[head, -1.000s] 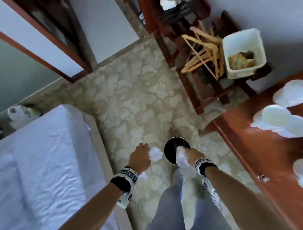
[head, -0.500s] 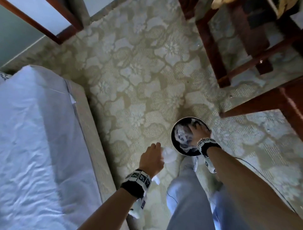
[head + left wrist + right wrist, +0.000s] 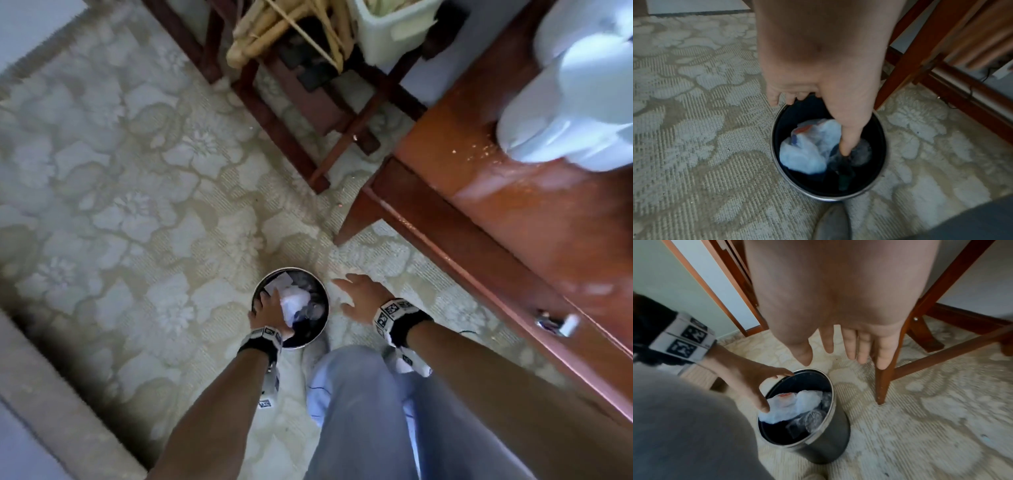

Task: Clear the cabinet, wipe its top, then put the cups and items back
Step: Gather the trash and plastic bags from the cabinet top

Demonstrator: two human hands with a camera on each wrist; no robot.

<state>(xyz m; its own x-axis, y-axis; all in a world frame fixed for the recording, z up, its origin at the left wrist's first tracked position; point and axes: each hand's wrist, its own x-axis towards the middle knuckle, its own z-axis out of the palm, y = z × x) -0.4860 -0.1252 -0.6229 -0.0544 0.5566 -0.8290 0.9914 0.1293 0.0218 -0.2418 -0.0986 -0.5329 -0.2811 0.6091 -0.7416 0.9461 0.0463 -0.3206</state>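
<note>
A small black waste bin [image 3: 320, 330] with a metal rim stands on the carpet in front of my feet. White crumpled paper [image 3: 294, 303] and clear wrappers lie inside it. My left hand [image 3: 269, 306] hovers over the bin's left rim, its fingers spread and holding nothing. In the left wrist view its thumb [image 3: 845, 146] reaches down among the crumpled paper [image 3: 807, 155]. My right hand [image 3: 346, 294] is just right of the bin, flat and empty, its fingers [image 3: 851, 347] straight. The red-brown cabinet [image 3: 513, 222] stands at the right with white cups [image 3: 582, 102] on top.
A dark wooden rack [image 3: 281, 137] carrying wooden hangers [image 3: 274, 31] and a white tub [image 3: 387, 31] stands beyond the bin. The bed edge [image 3: 51, 411] runs along the left. My trousered legs [image 3: 359, 411] are just behind the bin. Patterned carpet [image 3: 137, 205] covers the floor.
My right hand came out of the bin and moved to its right, empty. My left hand moved over the bin and the white wad it held now lies inside.
</note>
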